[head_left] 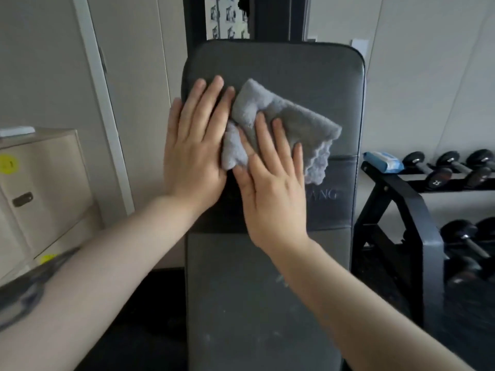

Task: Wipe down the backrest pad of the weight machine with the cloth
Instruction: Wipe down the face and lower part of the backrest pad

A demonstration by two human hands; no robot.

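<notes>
In front of you the backrest pad (273,65) of the weight machine fills the middle of the view, dark and upright, with the seat pad (241,303) below it. To the right stands a black dumbbell rack (396,210) with a blue pack of wipes (383,162) on its top shelf, and to the left a pale cabinet (40,188).

Your left hand (195,153) lies flat on the left side of the backrest, fingers stretched out and together, gripping nothing; its forefinger side touches the edge of the cloth. Your right hand (273,194) is also spread flat, fingers extended rather than curled, pressing the grey cloth (289,121) against the pad. The cloth sits in the upper middle of the backrest, loosely folded, with a ruffled corner hanging down to the right of your fingers.

As for progress, you look to be partway through at most. The cloth is on the pad and under pressure, so wiping seems to be in hand, but no clear wiped track shows on the surface. The top strip, the right side and the lower part near the lettering (324,195) probably still need a pass. The seat pad shows pale dusty specks, though that is outside the task.
</notes>
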